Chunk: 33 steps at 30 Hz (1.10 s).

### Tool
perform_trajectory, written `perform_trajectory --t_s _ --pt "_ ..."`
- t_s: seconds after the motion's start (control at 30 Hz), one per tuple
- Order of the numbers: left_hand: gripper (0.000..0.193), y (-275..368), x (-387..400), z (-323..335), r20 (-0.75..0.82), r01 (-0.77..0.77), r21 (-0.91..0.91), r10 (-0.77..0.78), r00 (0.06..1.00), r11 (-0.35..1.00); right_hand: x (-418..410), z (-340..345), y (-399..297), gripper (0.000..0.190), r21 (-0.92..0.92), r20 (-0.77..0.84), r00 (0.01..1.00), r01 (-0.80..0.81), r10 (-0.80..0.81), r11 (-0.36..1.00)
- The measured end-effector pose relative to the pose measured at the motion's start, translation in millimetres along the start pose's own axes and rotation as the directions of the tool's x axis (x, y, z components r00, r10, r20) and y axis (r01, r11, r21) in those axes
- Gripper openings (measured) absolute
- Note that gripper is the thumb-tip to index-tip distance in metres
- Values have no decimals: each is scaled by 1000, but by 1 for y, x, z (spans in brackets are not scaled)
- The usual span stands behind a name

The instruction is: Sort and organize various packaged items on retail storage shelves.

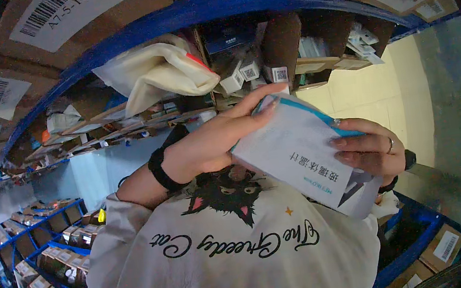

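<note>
A white and teal carton (291,149) is held aslant in front of my chest, with printed writing on its broad face. My left hand (216,135) grips its upper left end, fingers along the top edge. A black band circles that wrist. My right hand (371,144), with a ring on one finger, lies around the carton's right end, fingertips on the broad face and teal edge. Next to the right hand, at the lower right end, an end flap (364,196) stands out from the carton beside a dark gap. The carton's contents are hidden.
Blue shelving (239,0) crosses above, bearing labelled cardboard bins. A cream-coloured bag (165,72) hangs over a bin at upper left. Small white boxes (241,73) with printed codes sit in a compartment just beyond my hands. More racks (49,248) stand at lower left and lower right.
</note>
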<state>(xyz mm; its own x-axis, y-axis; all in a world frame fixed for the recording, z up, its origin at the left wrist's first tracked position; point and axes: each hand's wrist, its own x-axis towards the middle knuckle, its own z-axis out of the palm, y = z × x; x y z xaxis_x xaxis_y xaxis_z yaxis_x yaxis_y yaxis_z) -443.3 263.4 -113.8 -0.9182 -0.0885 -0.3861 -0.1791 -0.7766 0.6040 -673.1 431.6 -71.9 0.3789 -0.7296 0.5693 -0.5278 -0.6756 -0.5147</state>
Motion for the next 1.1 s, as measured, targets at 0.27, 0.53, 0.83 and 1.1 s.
perform_trajectory --t_s 0.27,0.53,0.83,1.1 --pt "35 -14 2 -17 -6 97 -107 -98 995 990 25 22 -1 15 89 -68 998 -11 17 996" --pt "31 -18 -3 -11 35 153 -59 -151 988 986 43 30 -10 25 145 10 993 -116 116 983" --pt "42 -35 -5 -32 -73 272 83 -266 961 959 29 47 -2 41 201 43 994 -111 105 973" --pt "33 -24 -20 -38 -15 200 65 -200 980 978 -6 55 18 41 488 -81 803 -484 590 726"
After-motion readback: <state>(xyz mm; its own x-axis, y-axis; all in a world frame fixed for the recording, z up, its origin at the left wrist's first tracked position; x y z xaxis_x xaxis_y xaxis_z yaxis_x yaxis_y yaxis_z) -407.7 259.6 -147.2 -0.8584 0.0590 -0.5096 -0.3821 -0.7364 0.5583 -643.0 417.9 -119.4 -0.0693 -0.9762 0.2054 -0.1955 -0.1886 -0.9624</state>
